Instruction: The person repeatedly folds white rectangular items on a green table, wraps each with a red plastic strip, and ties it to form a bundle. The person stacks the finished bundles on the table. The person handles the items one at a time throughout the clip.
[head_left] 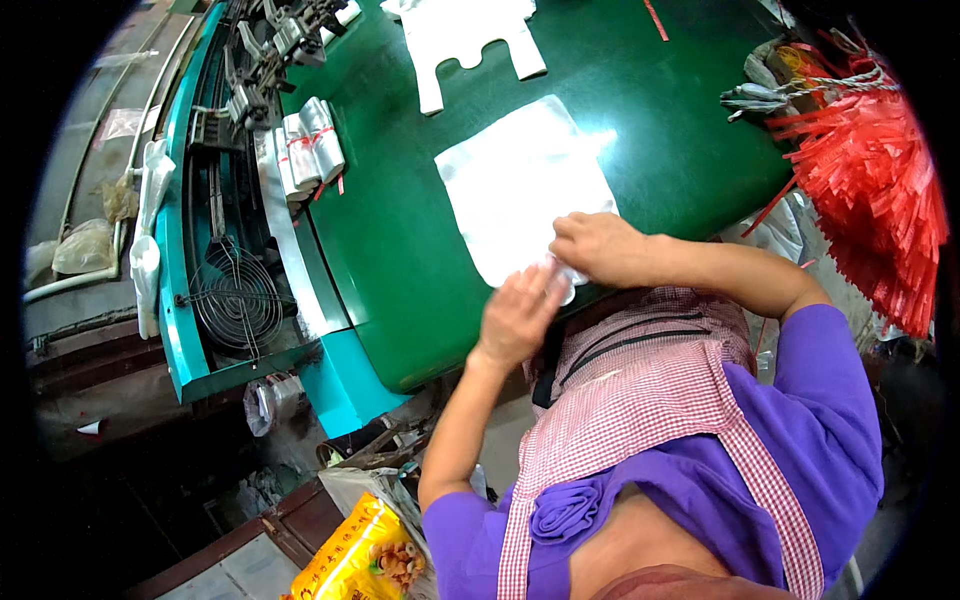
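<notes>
A white plastic bag (525,185), or a flat pile of them, lies at the near edge of the green table; I cannot tell how many layers there are. My right hand (605,248) is closed with its fingers curled on the bag's near right corner, which looks folded or rolled. Beside it, my left hand (520,312) rests on the near edge with its fingers stretched out straight; its thumb is hidden. Further back on the table lies a white vest-handle bag (470,45), spread flat.
Rolled clear bundles with red ties (310,145) lie at the green table's (370,290) left edge. Beyond them runs a teal machine frame (180,330) with a wire coil guard (237,300). A bunch of red plastic strips (865,190) hangs at right. A yellow packet (360,555) sits low left.
</notes>
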